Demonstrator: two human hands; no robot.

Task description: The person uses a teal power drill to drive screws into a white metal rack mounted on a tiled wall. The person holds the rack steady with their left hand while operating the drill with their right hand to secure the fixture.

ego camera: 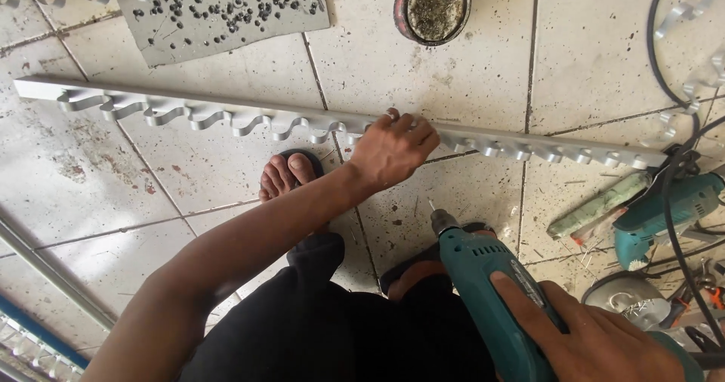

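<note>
A long grey metal bar with a wavy strip of hooks fixed along its near side lies flat on the tiled floor, running from the far left corner across towards the right edge. The left hand presses down on it near the middle, fingers curled over the far edge, thumb side nearest the body. The right hand is wrapped around the grip of a teal power drill, whose short bit points at the floor just near the bar but is not touching it. For drilling here, it seems wise to keep the bar pinned flat, hold the bit square to the metal, and keep the bare foot clear. A second teal tool lies by the right edge, a round tin at the far edge, and a grey board studded with screws at the far left.
</note>
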